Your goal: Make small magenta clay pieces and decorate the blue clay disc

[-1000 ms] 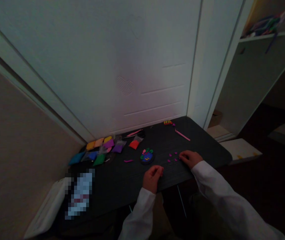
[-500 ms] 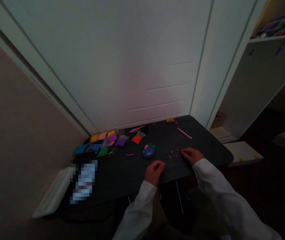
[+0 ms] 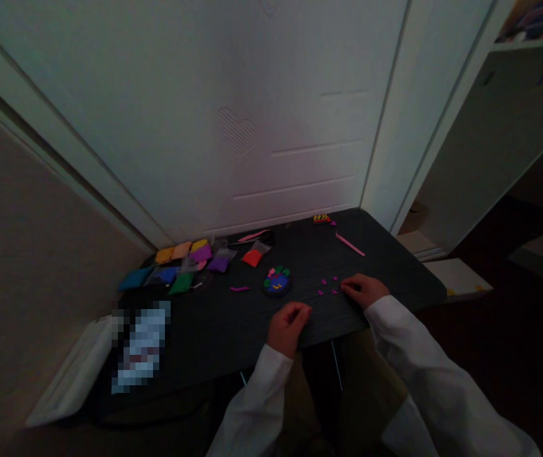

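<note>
My right hand (image 3: pixel 365 292) is at the table's right part, thumb and fingertips pinched together beside several small purple clay pieces (image 3: pixel 323 281). A piece that lay at these fingertips no longer shows apart from them and appears pinched there. My left hand (image 3: pixel 289 327) is closed near the front edge, thumb against curled fingers; what it holds, if anything, is too small to make out. Just beyond it lies a round dark disc (image 3: pixel 276 294) bearing blue, green, pink and yellow clay. A thin purple clay roll (image 3: pixel 240 289) lies to the disc's left.
Bags of coloured clay (image 3: pixel 182 284) cover the dark table's back left, with an orange-red bag (image 3: pixel 254 256) nearer the middle. Pink tweezers (image 3: pixel 350 244) and a small yellow-dotted item (image 3: pixel 321 219) lie at the back right. A white panelled door (image 3: pixel 290 127) stands behind.
The view has shifted slightly. One purple piece at my right fingertips no longer shows separately; the others still lie on the table. My left hand stays closed near the front edge.
</note>
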Available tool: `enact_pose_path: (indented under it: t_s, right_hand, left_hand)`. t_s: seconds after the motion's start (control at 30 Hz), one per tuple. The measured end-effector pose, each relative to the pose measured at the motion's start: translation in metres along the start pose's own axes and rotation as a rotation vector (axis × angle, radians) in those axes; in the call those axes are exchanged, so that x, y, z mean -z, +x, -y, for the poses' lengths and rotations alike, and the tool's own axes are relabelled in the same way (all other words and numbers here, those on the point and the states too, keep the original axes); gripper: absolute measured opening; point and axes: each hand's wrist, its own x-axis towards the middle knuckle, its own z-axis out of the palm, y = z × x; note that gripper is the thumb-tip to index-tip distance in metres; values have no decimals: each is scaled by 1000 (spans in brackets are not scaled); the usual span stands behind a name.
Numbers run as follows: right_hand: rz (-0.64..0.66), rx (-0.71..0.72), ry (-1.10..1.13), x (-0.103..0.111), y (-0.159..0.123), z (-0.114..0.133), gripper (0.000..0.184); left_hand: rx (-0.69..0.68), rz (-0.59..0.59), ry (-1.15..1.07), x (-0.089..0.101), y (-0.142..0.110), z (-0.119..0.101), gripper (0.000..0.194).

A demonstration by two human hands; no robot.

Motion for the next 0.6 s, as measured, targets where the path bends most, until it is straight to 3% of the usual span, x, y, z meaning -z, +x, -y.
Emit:
enact_pose_path:
  t_s: [0.2,0.3,0.37,0.47,0.6]
  right_hand:
    - [22,-18,28,4,0,1,23]
    - [38,-26,26,6,0,3,22]
    - [39,-18,30,8,0,4,23]
    - [4,-21,59,8,-2,6,24]
    - [-59,-58,125,7,-4,6,26]
  left_hand:
    - [-10,22,74,-3,-4,-6,22]
    - [-63,10,195,8,-5,-7,21]
    - [-146,-68,407,28,0,-5,20]
    - [-226,-247,827,72,16,5,23]
    - [-202,-260,1147,116,36,23,31]
